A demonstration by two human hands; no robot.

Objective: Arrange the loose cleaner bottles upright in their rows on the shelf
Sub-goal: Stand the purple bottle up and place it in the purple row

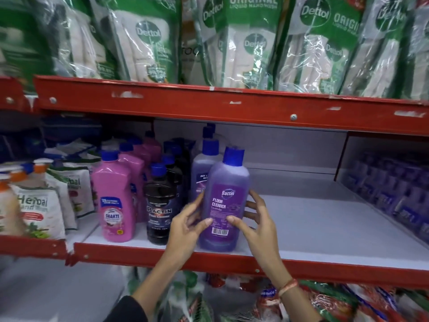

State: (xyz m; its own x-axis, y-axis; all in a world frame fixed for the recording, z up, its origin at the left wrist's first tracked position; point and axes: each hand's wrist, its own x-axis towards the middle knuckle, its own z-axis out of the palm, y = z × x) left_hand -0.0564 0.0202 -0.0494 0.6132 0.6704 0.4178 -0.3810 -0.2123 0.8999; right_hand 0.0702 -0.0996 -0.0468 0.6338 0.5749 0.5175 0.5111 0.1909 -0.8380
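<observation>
Your left hand (188, 219) and right hand (257, 219) are clamped on the purple bottle (224, 203), tilted right at the shelf (301, 228) front, ahead of its purple row (204, 168). Placing step; next, tip it upright and align it.

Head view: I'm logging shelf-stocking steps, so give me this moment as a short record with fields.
held item: purple floor cleaner bottle, blue cap, tilted slightly, at the front of the purple row
left hand: left hand, fingers on the bottle's left side
right hand: right hand, fingers on its right side and lower label
rows to the left: black bottles, then pink bottles, upright
shelf: white shelf board, bare to the right of the bottle
shelf above: green handwash pouches
</observation>
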